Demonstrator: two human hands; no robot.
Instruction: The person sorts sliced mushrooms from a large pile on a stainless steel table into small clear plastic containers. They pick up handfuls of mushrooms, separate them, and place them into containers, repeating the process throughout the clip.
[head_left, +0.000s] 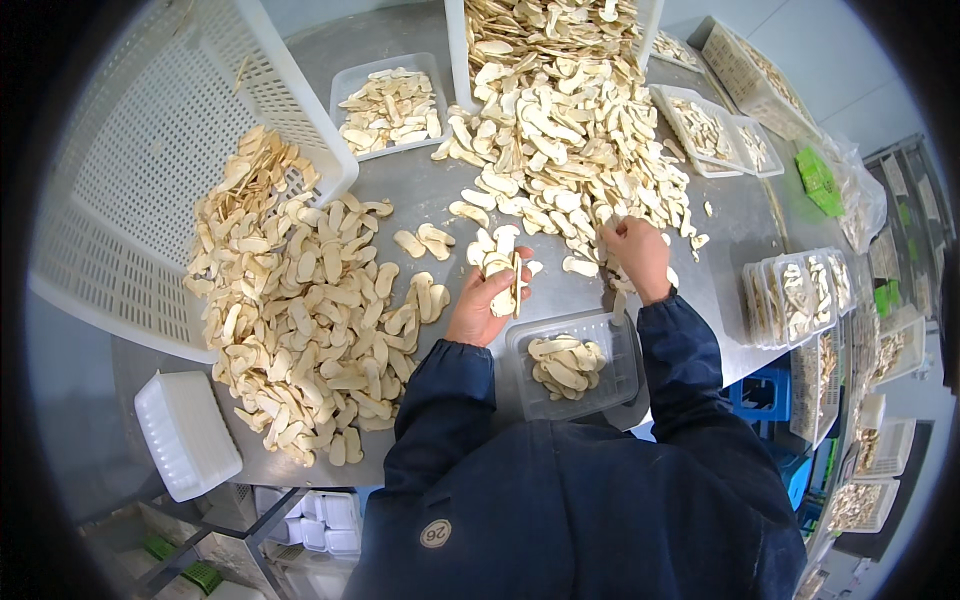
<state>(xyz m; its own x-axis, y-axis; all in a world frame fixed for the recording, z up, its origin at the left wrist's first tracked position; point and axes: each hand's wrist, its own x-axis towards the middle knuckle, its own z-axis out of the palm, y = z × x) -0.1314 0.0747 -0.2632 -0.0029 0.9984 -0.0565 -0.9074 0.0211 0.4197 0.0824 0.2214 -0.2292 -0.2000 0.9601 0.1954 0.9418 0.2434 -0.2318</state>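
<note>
My left hand (484, 300) holds several dried mushroom slices (501, 259), stacked between thumb and fingers, above the metal table. To its right, my right hand (637, 251) has its fingertips pinched at the near edge of a large pile of mushroom slices (570, 142); whether a slice is between them is hard to tell. Close to my body, below both hands, lies a clear plastic tray (621, 352) with a small heap of slices (564, 366) in it. A few loose slices (426, 241) rest left of my left hand.
A tipped white perforated crate (172, 150) spills a second pile (307, 300) onto the metal table (300, 37). Stacked empty trays (187, 435) stand at the near left. A filled tray (386, 109) lies at the back. Filled trays (795, 296) are stacked at the right edge, near a green packet (819, 181).
</note>
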